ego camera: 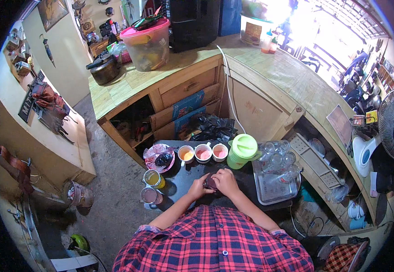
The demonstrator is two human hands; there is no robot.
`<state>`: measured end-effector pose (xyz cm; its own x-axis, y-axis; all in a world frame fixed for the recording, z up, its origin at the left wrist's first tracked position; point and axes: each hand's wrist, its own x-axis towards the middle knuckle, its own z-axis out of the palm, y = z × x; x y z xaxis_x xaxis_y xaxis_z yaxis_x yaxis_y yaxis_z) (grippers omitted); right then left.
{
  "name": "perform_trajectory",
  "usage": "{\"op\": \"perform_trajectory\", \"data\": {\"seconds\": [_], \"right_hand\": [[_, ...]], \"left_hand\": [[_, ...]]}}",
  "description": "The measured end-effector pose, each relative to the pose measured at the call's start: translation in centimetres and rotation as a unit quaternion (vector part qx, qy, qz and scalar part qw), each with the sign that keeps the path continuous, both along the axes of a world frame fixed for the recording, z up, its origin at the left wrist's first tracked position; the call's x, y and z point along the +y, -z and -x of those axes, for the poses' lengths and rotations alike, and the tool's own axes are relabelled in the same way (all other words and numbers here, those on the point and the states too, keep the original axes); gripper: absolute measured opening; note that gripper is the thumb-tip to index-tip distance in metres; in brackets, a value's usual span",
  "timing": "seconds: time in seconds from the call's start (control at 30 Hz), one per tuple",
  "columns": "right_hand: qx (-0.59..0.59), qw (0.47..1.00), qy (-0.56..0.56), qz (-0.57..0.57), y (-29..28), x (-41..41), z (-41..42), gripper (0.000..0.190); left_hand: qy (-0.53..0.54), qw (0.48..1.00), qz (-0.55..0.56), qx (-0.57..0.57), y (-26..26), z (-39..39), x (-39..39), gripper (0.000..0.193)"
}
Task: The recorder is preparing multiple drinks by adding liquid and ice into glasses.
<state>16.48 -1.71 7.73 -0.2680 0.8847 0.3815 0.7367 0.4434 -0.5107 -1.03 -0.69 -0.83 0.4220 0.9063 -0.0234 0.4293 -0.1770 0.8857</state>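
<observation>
Both my hands are around a small dark container (210,183), perhaps a jar, over the middle of a low dark table (187,177). My left hand (199,187) grips its left side, and my right hand (225,181) lies on its top and right side. Its contents are hidden by my fingers. Beyond my hands stand a white cup with orange-yellow contents (185,154), a cup with pink contents (203,153) and another pink-filled cup (220,152). A light green lidded pitcher (243,152) is right of them. To the left are a glass mug of yellow drink (154,179) and one of brownish drink (151,196).
A pink-and-white plate (150,150) with plastic wrappers sits at the table's far left. On the right, a metal tray (275,196) bears several glass mugs (274,157). Wooden counters (183,80) curve around the far side; a white cable (231,91) hangs down. A fan (363,153) stands right.
</observation>
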Motion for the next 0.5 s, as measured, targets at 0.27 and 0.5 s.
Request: {"op": "perform_trajectory", "data": {"seconds": [0.27,0.5], "right_hand": [[0.023,0.996,0.002,0.089,0.8,0.2,-0.5,0.011],[-0.053,0.998,0.020,0.036,-0.2,0.0,-0.1,0.010]], "left_hand": [[-0.001,0.999,0.024,0.036,-0.3,-0.2,0.1,0.093],[0.000,1.000,0.013,0.015,-0.1,0.1,0.1,0.093]]}}
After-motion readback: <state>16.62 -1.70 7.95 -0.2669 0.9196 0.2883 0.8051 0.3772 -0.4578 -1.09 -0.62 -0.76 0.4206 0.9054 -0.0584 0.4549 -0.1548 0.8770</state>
